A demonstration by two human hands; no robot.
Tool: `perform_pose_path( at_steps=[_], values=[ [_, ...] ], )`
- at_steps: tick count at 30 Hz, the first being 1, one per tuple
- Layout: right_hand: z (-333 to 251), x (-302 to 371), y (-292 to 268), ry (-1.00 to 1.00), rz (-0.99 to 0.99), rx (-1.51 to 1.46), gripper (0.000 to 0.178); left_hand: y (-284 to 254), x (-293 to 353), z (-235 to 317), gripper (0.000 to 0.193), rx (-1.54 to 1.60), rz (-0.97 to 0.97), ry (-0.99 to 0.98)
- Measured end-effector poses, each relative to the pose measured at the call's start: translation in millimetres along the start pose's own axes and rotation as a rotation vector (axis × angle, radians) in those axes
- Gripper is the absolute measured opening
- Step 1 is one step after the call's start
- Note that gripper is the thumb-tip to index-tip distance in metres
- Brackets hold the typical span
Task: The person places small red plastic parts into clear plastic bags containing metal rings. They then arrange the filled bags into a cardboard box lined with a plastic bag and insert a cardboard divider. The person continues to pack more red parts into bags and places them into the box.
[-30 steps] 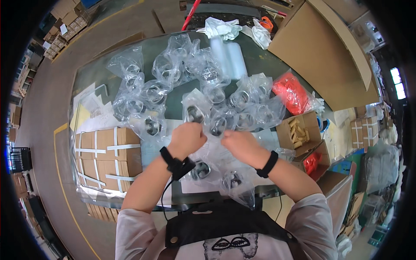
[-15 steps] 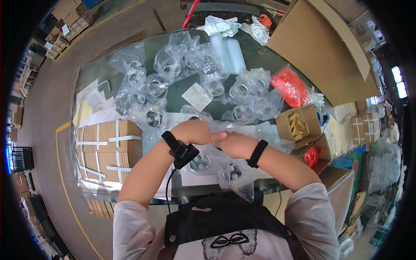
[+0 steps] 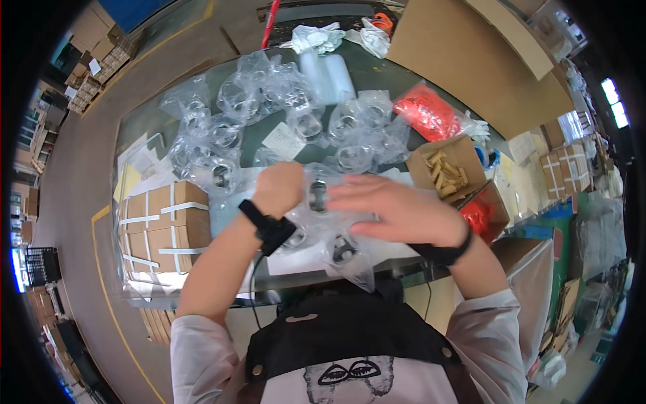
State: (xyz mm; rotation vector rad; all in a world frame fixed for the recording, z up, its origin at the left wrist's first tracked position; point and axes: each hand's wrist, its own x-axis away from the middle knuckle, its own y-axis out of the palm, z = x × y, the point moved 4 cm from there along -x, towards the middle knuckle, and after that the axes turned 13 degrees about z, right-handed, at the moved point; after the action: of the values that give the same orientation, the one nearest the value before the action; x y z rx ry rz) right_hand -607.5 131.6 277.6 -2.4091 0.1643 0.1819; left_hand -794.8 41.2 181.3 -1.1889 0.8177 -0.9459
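Bagged metal parts (image 3: pixel 221 176) are spread across the dark green table (image 3: pixel 254 140), mostly clustered beyond the hands, with two nearer bags (image 3: pixel 343 250) lying close to the person's edge and a middle bag (image 3: pixel 317 195) lying between the hands. The left hand (image 3: pixel 281 187) is held curled beside the middle bag; its fingertips are hidden, so whether any plastic is pinched cannot be told. The right hand (image 3: pixel 404 209) is held with fingers spread and blurred by motion, pointed toward the same bag, and contact cannot be made out. As far as can be judged, the bagging is well advanced, since clear plastic is seen around the parts that can be made out; whether any bag has been sealed cannot be told. The bags are left out on the tabletop, and a white paper slip (image 3: pixel 283 141) is left loose, apparently outside them. At the left, the cardboard box (image 3: pixel 165 229) is already strapped shut; at the right, tan pieces (image 3: pixel 444 176) are held in an open carton (image 3: pixel 463 149).
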Motion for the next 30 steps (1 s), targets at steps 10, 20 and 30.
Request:
perform_pose_path(
  at_steps=[10,20,30],
  values=[
    [127,311,-166,0.829,0.529,0.053,0.019,-115,102,76,0.035,1.236,-0.24,-0.166],
    [190,310,-70,0.879,-0.369,0.735,0.051,-37,121,208,0.032,1.495,-0.714,-0.217],
    [189,325,-123,0.704,0.091,0.482,0.023,-25,68,235,0.029,1.611,-0.684,-0.272]
  ],
)
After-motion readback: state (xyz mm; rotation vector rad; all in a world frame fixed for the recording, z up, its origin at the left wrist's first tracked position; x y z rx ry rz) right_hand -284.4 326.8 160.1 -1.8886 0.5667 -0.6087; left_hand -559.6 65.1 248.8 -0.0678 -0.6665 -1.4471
